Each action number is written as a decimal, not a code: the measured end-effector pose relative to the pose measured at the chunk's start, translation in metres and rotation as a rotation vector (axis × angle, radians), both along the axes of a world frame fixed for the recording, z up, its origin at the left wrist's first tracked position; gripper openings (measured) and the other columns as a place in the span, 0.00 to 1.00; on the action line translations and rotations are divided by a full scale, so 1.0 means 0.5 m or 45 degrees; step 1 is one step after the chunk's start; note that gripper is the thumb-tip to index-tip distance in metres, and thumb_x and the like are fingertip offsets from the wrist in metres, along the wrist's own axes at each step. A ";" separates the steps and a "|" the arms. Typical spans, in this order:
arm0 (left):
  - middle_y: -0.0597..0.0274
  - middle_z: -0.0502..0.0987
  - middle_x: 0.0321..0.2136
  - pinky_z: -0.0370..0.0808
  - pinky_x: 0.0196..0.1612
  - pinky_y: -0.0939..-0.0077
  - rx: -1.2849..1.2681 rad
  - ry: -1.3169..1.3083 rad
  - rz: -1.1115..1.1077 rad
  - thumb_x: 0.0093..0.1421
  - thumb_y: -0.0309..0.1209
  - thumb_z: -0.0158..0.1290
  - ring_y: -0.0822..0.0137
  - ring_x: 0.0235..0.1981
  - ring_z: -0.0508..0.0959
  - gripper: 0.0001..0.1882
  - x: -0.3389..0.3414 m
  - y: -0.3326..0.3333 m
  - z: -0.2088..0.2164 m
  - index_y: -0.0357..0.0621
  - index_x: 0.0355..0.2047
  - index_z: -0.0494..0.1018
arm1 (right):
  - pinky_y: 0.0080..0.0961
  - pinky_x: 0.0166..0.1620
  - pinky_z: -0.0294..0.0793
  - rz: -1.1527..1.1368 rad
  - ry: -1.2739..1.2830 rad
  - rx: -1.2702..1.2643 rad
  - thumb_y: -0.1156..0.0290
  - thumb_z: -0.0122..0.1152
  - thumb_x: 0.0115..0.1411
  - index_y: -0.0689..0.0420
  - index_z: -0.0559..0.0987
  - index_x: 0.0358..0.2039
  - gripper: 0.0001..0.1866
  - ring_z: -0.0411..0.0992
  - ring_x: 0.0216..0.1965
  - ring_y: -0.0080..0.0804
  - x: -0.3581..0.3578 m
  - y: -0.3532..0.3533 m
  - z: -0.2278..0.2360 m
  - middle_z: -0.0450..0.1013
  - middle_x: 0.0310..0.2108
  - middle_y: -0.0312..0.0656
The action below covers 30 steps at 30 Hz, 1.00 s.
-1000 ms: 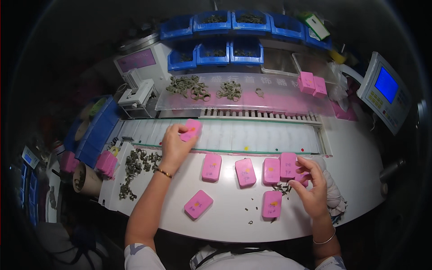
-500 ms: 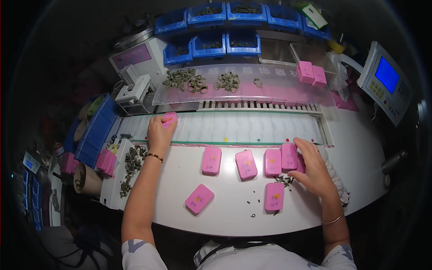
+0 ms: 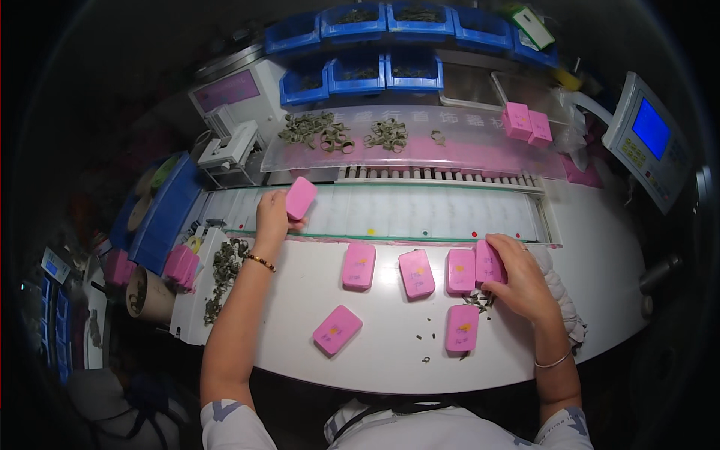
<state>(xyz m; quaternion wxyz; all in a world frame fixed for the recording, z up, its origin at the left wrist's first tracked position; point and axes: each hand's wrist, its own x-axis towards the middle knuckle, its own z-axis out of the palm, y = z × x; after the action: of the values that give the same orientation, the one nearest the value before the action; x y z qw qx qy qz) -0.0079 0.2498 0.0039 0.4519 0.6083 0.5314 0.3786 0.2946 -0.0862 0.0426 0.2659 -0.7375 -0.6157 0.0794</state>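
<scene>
My left hand (image 3: 271, 215) grips a pink flat case (image 3: 300, 198) over the left end of the white conveyor belt (image 3: 420, 211). My right hand (image 3: 519, 276) rests on another pink case (image 3: 487, 262) at the right of the white table (image 3: 390, 352). Several more pink cases lie on the table: three in a row (image 3: 416, 273) and two nearer me (image 3: 337, 329) (image 3: 462, 328). Small dark green pieces (image 3: 477, 301) are scattered by my right hand.
A tray of dark green pieces (image 3: 225, 264) sits left of the table, with stacked pink cases (image 3: 180, 262) beside it. Green piles (image 3: 386, 135) lie on a clear shelf behind the belt. Blue bins (image 3: 360, 45) line the back. A screen unit (image 3: 646, 136) stands at right.
My left hand has moved along the belt's left end and now holds the pink case tilted up above it. My right hand stays on the rightmost case.
</scene>
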 end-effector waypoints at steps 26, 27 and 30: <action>0.47 0.78 0.42 0.82 0.39 0.72 -0.239 -0.265 -0.354 0.65 0.34 0.52 0.60 0.39 0.82 0.20 0.020 -0.041 0.034 0.30 0.52 0.68 | 0.39 0.57 0.64 -0.024 0.026 0.003 0.72 0.72 0.42 0.63 0.69 0.57 0.39 0.67 0.56 0.50 0.002 0.001 0.000 0.68 0.56 0.51; 0.47 0.78 0.41 0.82 0.39 0.71 -0.394 -0.367 -0.433 0.66 0.34 0.49 0.60 0.38 0.82 0.20 0.030 -0.037 0.043 0.31 0.52 0.68 | 0.39 0.57 0.64 -0.033 0.028 0.002 0.72 0.72 0.42 0.63 0.68 0.57 0.40 0.67 0.56 0.50 0.004 0.000 0.002 0.68 0.56 0.51; 0.48 0.79 0.38 0.81 0.36 0.68 -0.409 -0.248 -0.326 0.67 0.33 0.48 0.60 0.33 0.82 0.18 0.059 -0.039 0.040 0.33 0.52 0.68 | 0.40 0.57 0.63 -0.022 0.048 -0.008 0.72 0.72 0.42 0.63 0.68 0.58 0.39 0.67 0.56 0.49 0.002 -0.002 0.001 0.67 0.56 0.50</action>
<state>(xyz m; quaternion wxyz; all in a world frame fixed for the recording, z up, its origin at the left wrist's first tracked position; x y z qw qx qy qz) 0.0215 0.2302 0.0238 0.6365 0.5516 0.4571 0.2857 0.2958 -0.0872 0.0431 0.2759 -0.7420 -0.6039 0.0931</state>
